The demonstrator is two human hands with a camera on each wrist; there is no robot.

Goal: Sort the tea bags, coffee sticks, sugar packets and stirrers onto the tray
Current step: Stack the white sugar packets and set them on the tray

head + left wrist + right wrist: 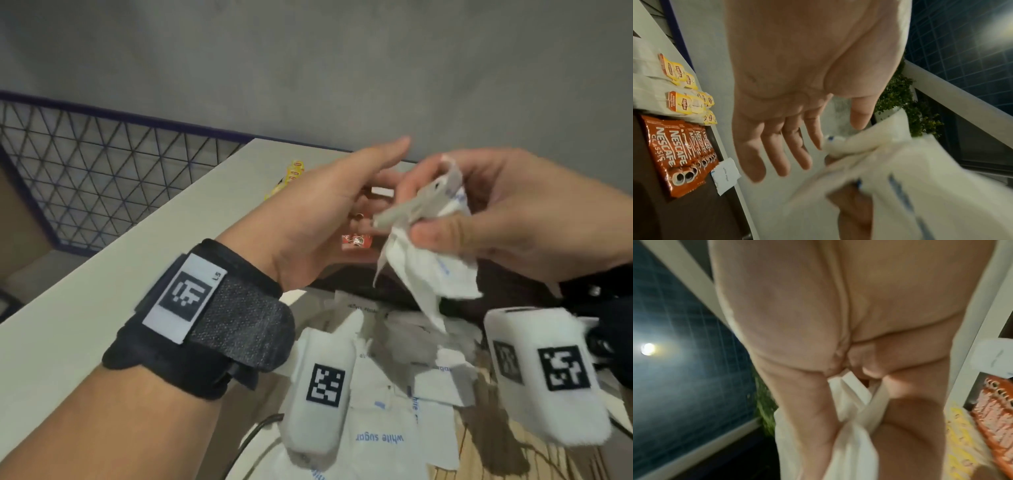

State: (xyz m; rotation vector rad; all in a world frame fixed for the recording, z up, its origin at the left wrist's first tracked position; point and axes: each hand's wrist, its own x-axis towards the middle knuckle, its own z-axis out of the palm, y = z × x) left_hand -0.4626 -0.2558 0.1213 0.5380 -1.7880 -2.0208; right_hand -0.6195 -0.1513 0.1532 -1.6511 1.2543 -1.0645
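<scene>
while your right hand (pixel 496 219) pinches a bunch of white paper sugar packets with blue print (pixel 435 270) between thumb and fingers, your left hand (pixel 329 209) stands beside it with straight, relaxed fingers and holds nothing. i think you keep the bunch up between both hands so that the left one can square the edges or take some packets, because they fan out in different directions and would not lie as a neat pile if you put them down like this. the packets are thin, flat and soft; their corners hang down below your right thumb, and some are blurred, so i cannot count them.

more white sugar packets (pixel 380 438) lie loose under your wrists, on a wooden surface, in no order. in the left wrist view, to the little-finger side of your left hand, the red-brown coffee sticks (pixel 676 155) lie in a tidy overlapping row on the dark brown tray (pixel 686 216), with one single sugar packet (pixel 725 175) just beside them. the yellow-tagged tea bags (pixel 684 91) lie beyond the coffee sticks, near the tray edge; whether they rest on the tray i cannot tell. stirrers i do not see in any view.
</scene>
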